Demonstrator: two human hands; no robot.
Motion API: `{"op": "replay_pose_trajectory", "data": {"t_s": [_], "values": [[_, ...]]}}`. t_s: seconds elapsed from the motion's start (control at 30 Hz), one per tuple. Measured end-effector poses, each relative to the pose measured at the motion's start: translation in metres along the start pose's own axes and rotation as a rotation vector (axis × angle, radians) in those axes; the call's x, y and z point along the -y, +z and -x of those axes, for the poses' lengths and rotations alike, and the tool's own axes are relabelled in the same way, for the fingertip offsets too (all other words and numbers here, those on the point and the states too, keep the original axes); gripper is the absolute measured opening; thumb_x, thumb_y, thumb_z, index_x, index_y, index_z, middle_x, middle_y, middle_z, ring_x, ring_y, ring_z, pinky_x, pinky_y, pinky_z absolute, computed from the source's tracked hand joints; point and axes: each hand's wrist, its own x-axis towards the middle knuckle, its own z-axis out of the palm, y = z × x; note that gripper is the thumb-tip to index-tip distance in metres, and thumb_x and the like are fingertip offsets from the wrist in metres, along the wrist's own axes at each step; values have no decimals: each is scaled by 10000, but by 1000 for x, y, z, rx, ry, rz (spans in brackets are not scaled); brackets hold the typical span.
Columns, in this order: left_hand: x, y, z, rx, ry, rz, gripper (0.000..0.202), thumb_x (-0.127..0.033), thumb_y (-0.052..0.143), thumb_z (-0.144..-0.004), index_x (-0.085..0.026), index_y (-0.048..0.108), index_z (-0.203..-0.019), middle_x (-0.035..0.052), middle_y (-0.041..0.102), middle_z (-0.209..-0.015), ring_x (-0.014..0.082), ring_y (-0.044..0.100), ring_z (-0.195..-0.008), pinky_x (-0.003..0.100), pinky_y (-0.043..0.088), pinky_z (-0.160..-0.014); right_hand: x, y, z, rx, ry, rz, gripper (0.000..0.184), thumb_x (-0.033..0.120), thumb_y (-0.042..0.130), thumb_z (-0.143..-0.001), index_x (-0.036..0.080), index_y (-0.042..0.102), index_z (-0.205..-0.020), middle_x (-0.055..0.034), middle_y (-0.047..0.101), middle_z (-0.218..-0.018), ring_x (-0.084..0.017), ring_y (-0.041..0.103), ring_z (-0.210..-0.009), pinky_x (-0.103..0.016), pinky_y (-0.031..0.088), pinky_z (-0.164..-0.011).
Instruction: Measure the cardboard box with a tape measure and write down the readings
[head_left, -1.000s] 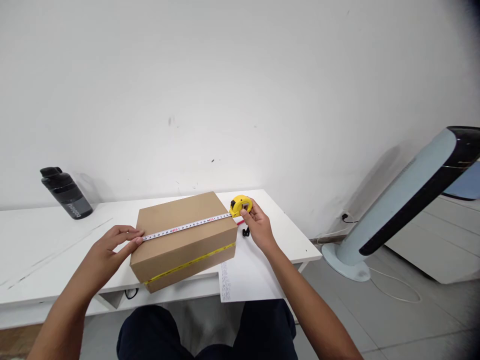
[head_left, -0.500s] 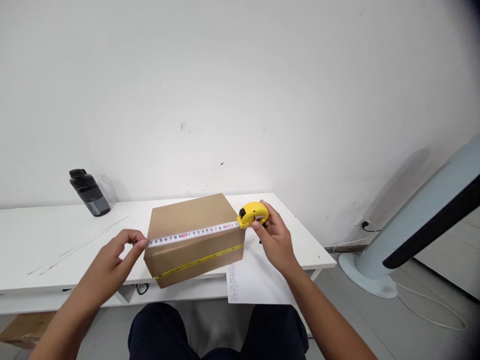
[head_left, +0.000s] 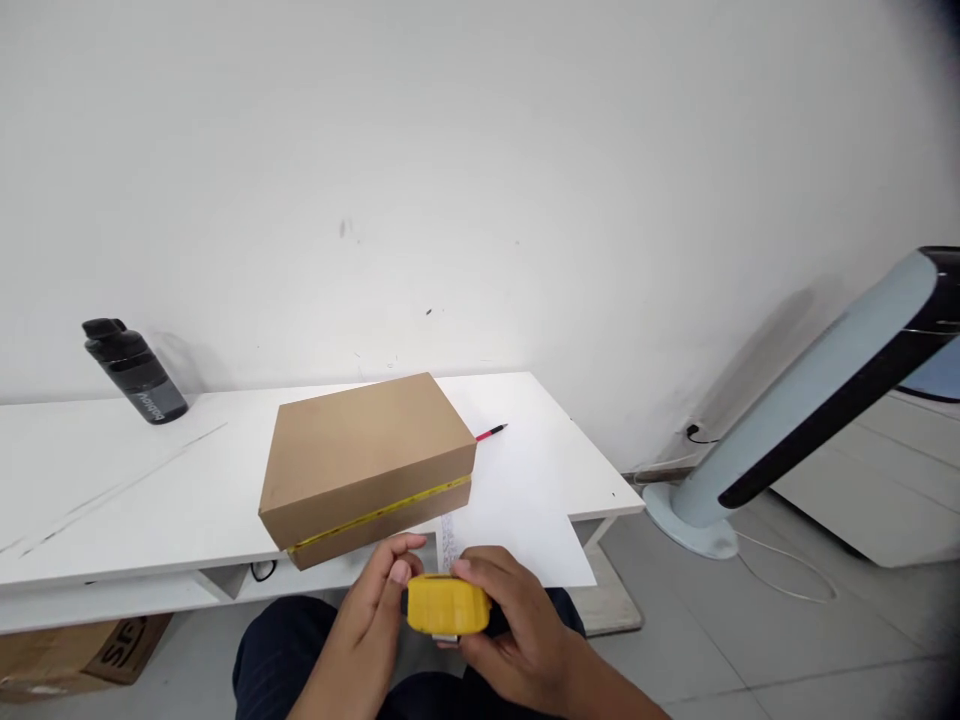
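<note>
A brown cardboard box point(head_left: 360, 450) with a yellow strip along its front side lies on the white table point(head_left: 112, 500). Both my hands are down in front of the table, above my lap. My right hand point(head_left: 517, 640) grips a yellow tape measure point(head_left: 446, 606) from the right and below. My left hand point(head_left: 375, 610) pinches the tape measure's left end with thumb and fingers. No tape blade shows outside the case. A sheet of white paper point(head_left: 517, 515) lies to the right of the box, and a red pen point(head_left: 491, 432) lies behind it.
A black water bottle point(head_left: 135, 372) stands at the table's back left by the wall. A light blue and black tower fan point(head_left: 810, 400) leans on the floor at the right, its cable point(head_left: 787, 570) trailing. A cardboard box point(head_left: 82, 650) sits under the table at left.
The tape was stretched across the box top between my two hands. Now it is drawn back into its case, and both hands have come down near my lap holding it.
</note>
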Motion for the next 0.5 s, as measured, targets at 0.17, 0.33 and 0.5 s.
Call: {"op": "replay_pose_trajectory", "data": {"t_s": [0.17, 0.33, 0.5], "values": [[-12, -39, 5, -237, 380, -415, 402, -562, 537, -921, -380, 653, -1260, 45, 668, -1332, 316, 593, -1268, 491, 502, -1075, -17, 5, 28, -162, 404, -261, 848, 207, 764, -823, 427, 374, -1544, -66, 649, -1151, -239, 669, -926, -377, 577, -783], [-48, -135, -58, -608, 231, -518, 443, -617, 471, -940, -292, 667, -1170, 38, 668, -1311, 355, 559, -1293, 586, 441, -1103, -38, 24, 29, -184, 799, -715, 1001, 399, 853, -760, 307, 314, -1599, -36, 629, -1051, -204, 639, -893, -360, 540, -808], [-37, -192, -125, -292, -50, -319, 569, -587, 432, -914, -166, 627, -1242, 171, 641, -1367, 343, 633, -1221, 526, 564, -947, -45, 33, -2, -71, 873, -785, 1113, 454, 902, -692, 254, 304, -1608, -25, 645, -1011, -206, 645, -905, -390, 528, -876]]}}
